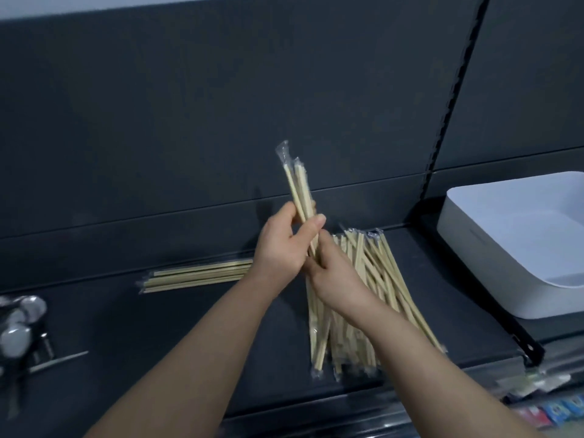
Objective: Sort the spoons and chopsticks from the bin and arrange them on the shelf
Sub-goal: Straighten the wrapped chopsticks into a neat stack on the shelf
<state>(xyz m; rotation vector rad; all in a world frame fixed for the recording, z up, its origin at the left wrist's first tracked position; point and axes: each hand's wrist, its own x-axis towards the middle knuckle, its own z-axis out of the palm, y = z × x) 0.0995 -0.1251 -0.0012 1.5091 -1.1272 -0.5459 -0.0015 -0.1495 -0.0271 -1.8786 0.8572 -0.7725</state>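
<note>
Both hands hold a few plastic-wrapped wooden chopsticks [295, 184] upright above the dark shelf [189, 343]. My left hand [284, 245] grips them near the middle and my right hand [331, 273] grips their lower ends. Under my right hand lies a loose heap of wrapped chopsticks [373, 295], pointing front to back. A neat row of wrapped chopsticks [196, 276] lies sideways along the shelf's back, left of my hands. Metal spoons [19, 327] rest at the far left edge.
A white plastic bin [493, 248] stands on the shelf section to the right, past a black upright divider [455, 102]. The shelf's back panel rises behind. Colourful packets [553, 409] show on a lower level at bottom right.
</note>
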